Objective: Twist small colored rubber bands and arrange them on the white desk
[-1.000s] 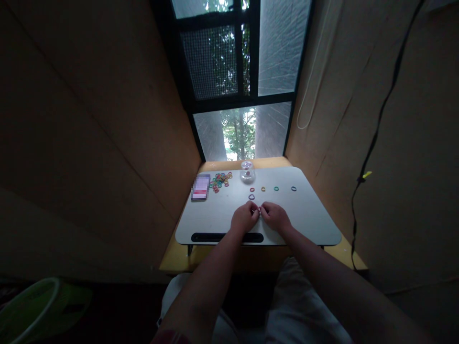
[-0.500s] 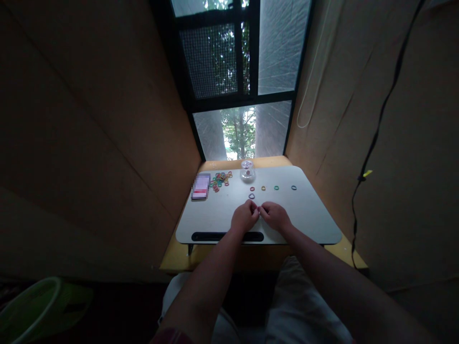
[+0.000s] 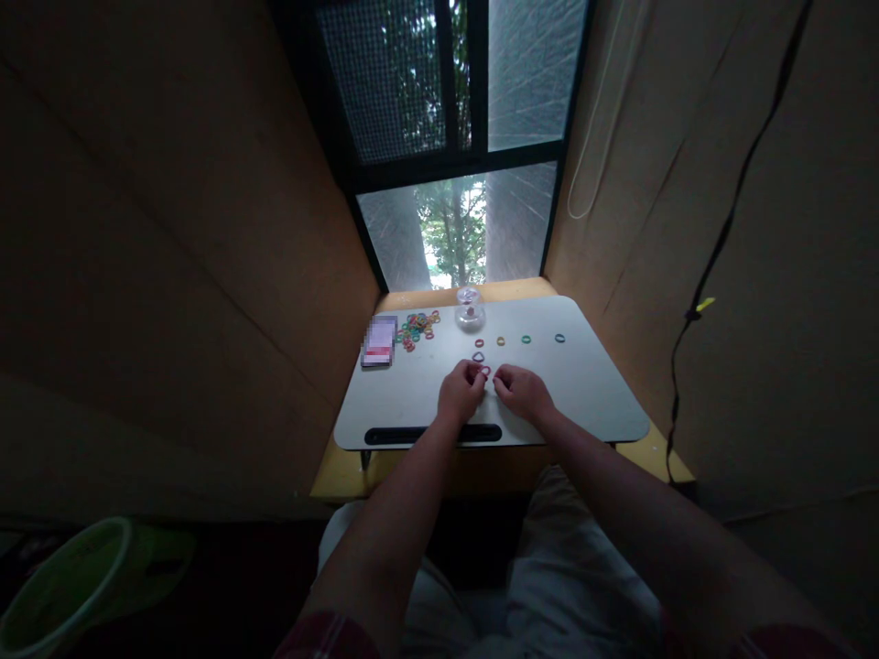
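Observation:
My left hand is closed, pinching a pinkish-red hair tie that shows as a small loop at its fingertips. Just to the right, my right hand is also closed, its fingertips a short gap from the loop; what they hold, if anything, is too small to make out. Beyond the hands lies a purple hair tie. Behind it a spaced row runs rightward: a red hair tie, a yellow one, a green one and a dark blue-grey one.
A pile of mixed coloured hair ties lies at the back left, beside a phone with a blurred screen. A clear plastic container stands at the back. The white lap table has a black slot along its front edge.
My hands have moved slightly apart; the fingertips were together before. The pinkish-red loop now shows at my left fingertips. The whole view has shifted a little, raising the table in the picture.

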`<state>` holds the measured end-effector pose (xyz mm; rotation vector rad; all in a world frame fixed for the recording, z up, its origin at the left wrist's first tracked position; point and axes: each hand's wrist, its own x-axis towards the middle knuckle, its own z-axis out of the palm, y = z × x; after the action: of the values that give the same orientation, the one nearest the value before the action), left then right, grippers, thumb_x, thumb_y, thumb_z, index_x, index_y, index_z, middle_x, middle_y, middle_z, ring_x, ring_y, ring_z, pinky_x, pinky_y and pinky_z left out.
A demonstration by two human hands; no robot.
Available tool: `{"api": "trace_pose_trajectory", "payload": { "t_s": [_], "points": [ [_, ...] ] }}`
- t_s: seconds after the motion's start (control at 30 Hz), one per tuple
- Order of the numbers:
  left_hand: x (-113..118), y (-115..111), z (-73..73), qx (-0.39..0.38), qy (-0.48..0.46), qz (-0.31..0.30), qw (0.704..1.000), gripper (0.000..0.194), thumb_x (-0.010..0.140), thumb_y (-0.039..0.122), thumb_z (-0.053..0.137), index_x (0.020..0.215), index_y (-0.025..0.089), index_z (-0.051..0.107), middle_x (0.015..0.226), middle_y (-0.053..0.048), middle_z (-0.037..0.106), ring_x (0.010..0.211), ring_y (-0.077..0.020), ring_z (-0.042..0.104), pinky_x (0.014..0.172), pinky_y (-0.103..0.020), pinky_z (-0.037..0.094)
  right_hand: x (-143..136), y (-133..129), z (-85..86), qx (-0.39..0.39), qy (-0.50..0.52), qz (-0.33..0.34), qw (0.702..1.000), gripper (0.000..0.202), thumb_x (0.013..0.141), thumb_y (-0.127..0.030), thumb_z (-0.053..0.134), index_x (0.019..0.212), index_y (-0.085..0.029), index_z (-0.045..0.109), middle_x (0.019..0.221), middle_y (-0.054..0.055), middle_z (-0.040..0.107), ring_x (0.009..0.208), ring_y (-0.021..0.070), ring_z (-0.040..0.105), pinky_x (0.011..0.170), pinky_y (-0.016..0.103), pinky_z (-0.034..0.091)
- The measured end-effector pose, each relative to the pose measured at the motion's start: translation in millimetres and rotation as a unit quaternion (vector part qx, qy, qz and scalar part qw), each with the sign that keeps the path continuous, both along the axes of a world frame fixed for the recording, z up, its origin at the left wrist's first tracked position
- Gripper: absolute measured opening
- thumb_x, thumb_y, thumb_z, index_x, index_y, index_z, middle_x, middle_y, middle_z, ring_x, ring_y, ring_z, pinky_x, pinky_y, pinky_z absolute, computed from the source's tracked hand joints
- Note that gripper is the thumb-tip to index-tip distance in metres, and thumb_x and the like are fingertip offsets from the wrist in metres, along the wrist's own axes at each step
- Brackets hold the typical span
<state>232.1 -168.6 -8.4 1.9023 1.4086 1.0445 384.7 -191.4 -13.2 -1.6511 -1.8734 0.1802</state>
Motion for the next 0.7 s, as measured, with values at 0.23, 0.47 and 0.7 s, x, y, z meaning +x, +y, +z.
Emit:
{"api": "trace_pose_trajectory", "payload": {
  "t_s": [0.23,0.47,0.7],
  "points": [
    [-0.3,-0.4,-1.4,-0.002,0.020,-0.005,1.000,0.017,0.084,0.034,0.055,0.090,0.020,0.062,0.076,0.000,0.066,0.067,-0.0111,0.058,0.063,-0.023,0.040,0.4,-1.9,1.1,0.000,0.047,0.010,0.999,0.024,0.082,-0.030,0.051,0.103,-0.023,0.062,0.070,-0.002,0.062,0.061,0.0131,0.054,0.059,0.024,0.034],
    [-0.5,-2.1,-0.3,0.002,0.062,-0.016,0.998,0.017,0.084,0.033,0.053,0.089,0.022,0.064,0.077,0.000,0.066,0.068,-0.0119,0.057,0.065,-0.023,0.041,-0.2,-2.5,1.5,0.001,0.037,0.020,0.999,0.020,0.084,-0.029,0.049,0.096,-0.024,0.064,0.074,0.000,0.065,0.065,0.0137,0.055,0.064,0.024,0.037],
    [0.0,-6.2,5.2,0.006,0.105,-0.033,0.994,0.016,0.083,0.032,0.054,0.090,0.022,0.065,0.079,0.000,0.067,0.069,-0.0126,0.058,0.064,-0.024,0.040,-0.5,-0.8,1.1,0.005,0.002,0.020,1.000,0.017,0.085,-0.029,0.049,0.085,-0.021,0.064,0.078,0.002,0.066,0.069,0.0141,0.054,0.063,0.024,0.033]
  ]
}}
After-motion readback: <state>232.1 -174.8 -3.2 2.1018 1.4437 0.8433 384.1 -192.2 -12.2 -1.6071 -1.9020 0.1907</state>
